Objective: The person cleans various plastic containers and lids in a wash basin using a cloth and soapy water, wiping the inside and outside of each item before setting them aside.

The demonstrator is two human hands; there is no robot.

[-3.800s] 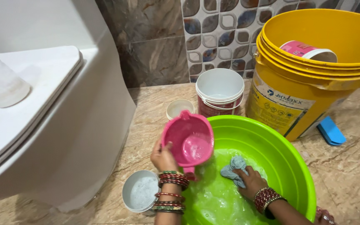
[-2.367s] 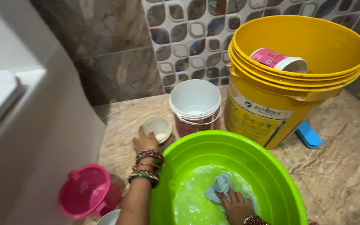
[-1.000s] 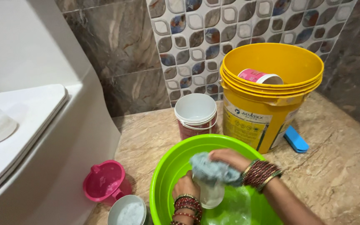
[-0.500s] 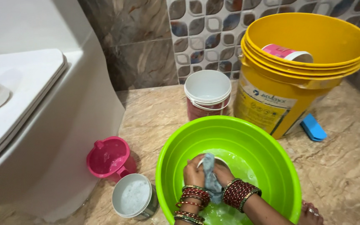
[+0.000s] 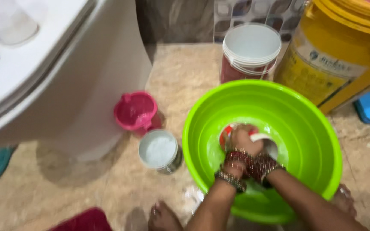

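Both my hands meet low inside the bright green basin [image 5: 322, 128], over soapy water. My left hand [image 5: 241, 141] is curled around a small red-and-white tub [image 5: 269, 144], which lies tilted in the basin. My right hand [image 5: 255, 150] presses against the same tub from the right, mostly hidden behind the left hand and the stacked bangles on both wrists. The grey cloth is not visible, and motion blur hides the fingers.
A pink jug [image 5: 135, 111] and a round tin of white powder [image 5: 158, 149] stand left of the basin, beside the white toilet [image 5: 52, 81]. A white bucket [image 5: 250, 47], a yellow bucket [image 5: 335, 64] and a blue brush [image 5: 369, 107] lie behind. My bare feet [image 5: 163, 216] are below.
The view has tipped down and closer. My hands have sunk deeper into the basin, still clasped on the small tub, and the cloth has dropped out of sight.
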